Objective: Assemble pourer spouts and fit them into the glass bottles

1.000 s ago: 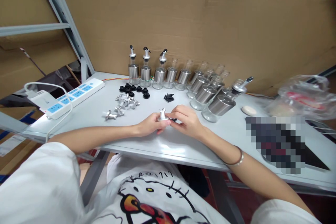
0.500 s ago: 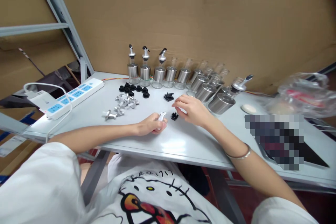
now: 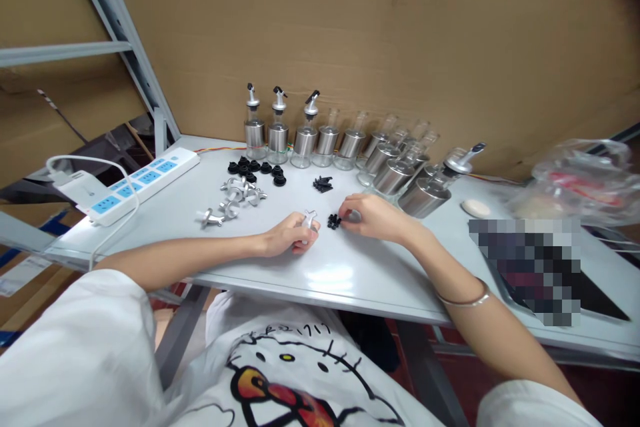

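Silver spout (image 3: 311, 217): in the left hand, its forked tip standing up above the curled fingers; it lies at the middle of the bench (image 3: 280, 213), which is the clock's centre below, 12 being toward the cardboard wall (image 3: 350, 33).
Left hand (image 3: 288, 237): reaches in from 8 o'clock, fingers wrapped round the spout's lower part, thumb across its near side.
Right hand (image 3: 374, 216): at 3 o'clock, thumb and forefinger curved toward each other at the edge of the small black pieces; cannot tell whether they pinch one.
Small black pieces (image 3: 333, 221): a tight heap at 3 o'clock, between the two hands.
Thin black pieces (image 3: 323, 184): a little pile at 1 o'clock.
Loose silver spouts (image 3: 241, 192): grouped at 10 o'clock, one set apart nearer 9.
Black stoppers (image 3: 255, 170): clustered between 10 and 11.
Capped bottles (image 3: 278, 137): three upright, from 11 to 12; another, with its spout on, between 2 and 3.
Open bottles (image 3: 351, 145): glass with metal sleeves, ranged from 12 round to 2.
Power strip (image 3: 146, 181): between 9 and 10, white cable plugged in.
White oval object (image 3: 476, 208): at 3 o'clock, well past the right hand, near a clear plastic bag (image 3: 575, 187).
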Action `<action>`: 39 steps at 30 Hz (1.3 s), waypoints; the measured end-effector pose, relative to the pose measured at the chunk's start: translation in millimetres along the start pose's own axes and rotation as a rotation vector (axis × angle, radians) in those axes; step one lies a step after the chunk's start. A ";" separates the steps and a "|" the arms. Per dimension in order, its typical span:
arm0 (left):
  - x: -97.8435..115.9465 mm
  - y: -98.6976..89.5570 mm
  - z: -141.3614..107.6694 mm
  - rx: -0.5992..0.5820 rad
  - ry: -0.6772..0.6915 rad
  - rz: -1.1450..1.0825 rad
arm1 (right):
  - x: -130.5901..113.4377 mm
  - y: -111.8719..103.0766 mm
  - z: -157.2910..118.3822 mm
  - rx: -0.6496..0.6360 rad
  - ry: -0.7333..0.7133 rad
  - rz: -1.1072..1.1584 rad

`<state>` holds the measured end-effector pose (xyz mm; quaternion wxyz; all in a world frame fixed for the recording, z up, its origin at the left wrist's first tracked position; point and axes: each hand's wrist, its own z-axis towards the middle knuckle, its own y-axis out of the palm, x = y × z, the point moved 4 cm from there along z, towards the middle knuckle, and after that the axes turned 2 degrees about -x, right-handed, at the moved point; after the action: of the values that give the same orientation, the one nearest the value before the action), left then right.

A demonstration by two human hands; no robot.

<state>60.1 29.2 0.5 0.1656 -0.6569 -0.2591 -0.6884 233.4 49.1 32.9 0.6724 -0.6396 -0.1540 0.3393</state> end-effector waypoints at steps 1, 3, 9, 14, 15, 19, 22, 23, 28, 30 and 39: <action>-0.2 -0.1 0.0 -0.002 -0.002 0.000 | 0.2 0.9 0.4 -0.001 -0.003 0.004; -0.5 -0.5 -0.3 -0.006 0.001 0.001 | 0.5 1.1 0.9 -0.005 -0.007 0.006; -0.1 -0.7 -0.6 -0.021 0.001 0.010 | -7.6 -7.0 0.2 0.089 0.034 0.263; 1.0 1.1 2.6 -0.084 -0.026 0.082 | -30.9 -1.8 1.4 0.188 -0.005 0.683; 1.3 1.3 3.2 -0.099 -0.022 0.100 | -35.4 -1.5 1.5 0.230 -0.017 0.706; 0.6 0.5 4.3 -0.137 0.003 0.145 | -45.5 -1.9 0.7 0.380 -0.037 0.688; -1.0 -0.7 4.1 -0.159 0.012 0.147 | -45.7 -1.8 0.3 0.436 -0.055 0.628; -1.2 -1.0 4.0 -0.162 0.011 0.145 | -45.3 -2.0 0.0 0.456 -0.070 0.607; 2.0 0.4 3.3 -0.157 0.012 0.151 | -47.3 -4.9 -1.7 0.521 -0.144 0.518; 3.6 1.4 2.8 -0.159 0.024 0.154 | -50.1 -6.7 -3.1 0.546 -0.158 0.469; 2.3 0.4 3.0 -0.171 0.025 0.176 | -61.4 -6.3 -6.4 0.607 -0.310 0.240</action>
<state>62.6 30.8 2.8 0.1720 -0.6803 -0.1386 -0.6988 194.8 4.4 52.1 0.7556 -0.3653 -0.0703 0.5392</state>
